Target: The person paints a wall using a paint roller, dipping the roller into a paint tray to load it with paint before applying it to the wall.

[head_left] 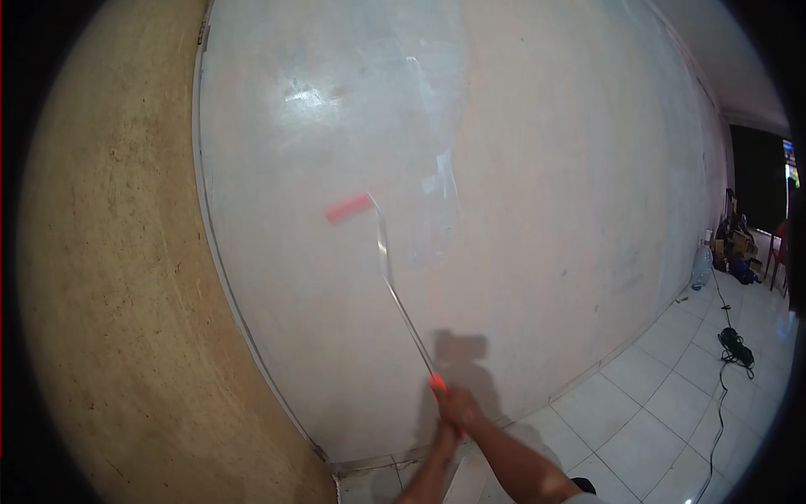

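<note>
A long-handled paint roller [409, 323] reaches up and to the left in front of a pale wall [537, 193]. Its pink roller sleeve [348, 208], slightly blurred, is at or close to the wall surface. My right hand [458, 406] is closed around the red grip at the lower end of the metal pole. Just below it, my left hand [448, 432] is also wrapped on the handle, its fingers partly hidden by the right hand and wrist. Wet, shiny patches and a whitish streak [438, 172] show on the wall near the sleeve.
A yellowish wooden panel [117, 252] stands close on the left. White floor tiles [642, 437] run along the wall's base. On the right lie a coiled dark cable [735, 349], a clear plastic bottle [702, 270], piled items [740, 245] and a red chair [778, 252].
</note>
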`<action>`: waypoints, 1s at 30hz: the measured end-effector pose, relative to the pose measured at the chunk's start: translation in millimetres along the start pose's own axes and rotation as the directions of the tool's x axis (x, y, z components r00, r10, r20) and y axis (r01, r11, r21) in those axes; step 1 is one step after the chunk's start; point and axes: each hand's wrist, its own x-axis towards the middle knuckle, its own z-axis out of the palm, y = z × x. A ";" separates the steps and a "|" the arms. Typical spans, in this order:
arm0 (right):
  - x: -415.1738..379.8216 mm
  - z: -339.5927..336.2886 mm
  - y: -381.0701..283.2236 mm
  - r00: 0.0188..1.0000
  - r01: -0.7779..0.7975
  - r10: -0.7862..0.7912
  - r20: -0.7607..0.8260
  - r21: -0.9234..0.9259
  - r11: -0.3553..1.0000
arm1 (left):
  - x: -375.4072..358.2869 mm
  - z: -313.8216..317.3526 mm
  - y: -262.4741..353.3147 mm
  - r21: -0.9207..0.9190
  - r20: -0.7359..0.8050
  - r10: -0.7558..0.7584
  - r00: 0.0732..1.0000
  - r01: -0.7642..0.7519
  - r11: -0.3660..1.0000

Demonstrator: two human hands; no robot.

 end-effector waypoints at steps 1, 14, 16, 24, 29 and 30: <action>-27.3 26.1 51.7 0.999 -0.054 0.054 0.000 -0.015 0.998 | -17.5 8.3 -54.5 0.044 -0.069 -0.059 0.996 0.062 0.997; 80.8 -42.4 -114.2 0.993 0.073 -0.103 0.062 0.372 0.925 | 7.4 -13.7 205.8 0.371 -0.075 0.069 0.995 -0.036 0.928; 61.8 5.4 -54.5 1.000 0.009 -0.010 0.000 0.243 0.970 | 5.1 -28.2 118.0 0.382 -0.109 0.190 0.976 -0.136 0.914; -42.1 63.3 51.4 0.993 -0.120 0.112 0.047 0.238 0.964 | -35.0 -49.3 -57.3 0.612 -0.050 0.084 0.995 -0.036 0.790; 71.9 -43.1 -83.5 0.996 0.087 -0.079 -0.038 0.307 0.948 | -2.2 9.0 200.5 0.388 -0.120 0.122 0.985 -0.067 0.919; 78.8 -48.8 -88.0 0.988 0.131 -0.092 -0.122 0.367 0.921 | 9.4 8.8 192.5 0.390 -0.117 0.126 0.985 -0.071 0.918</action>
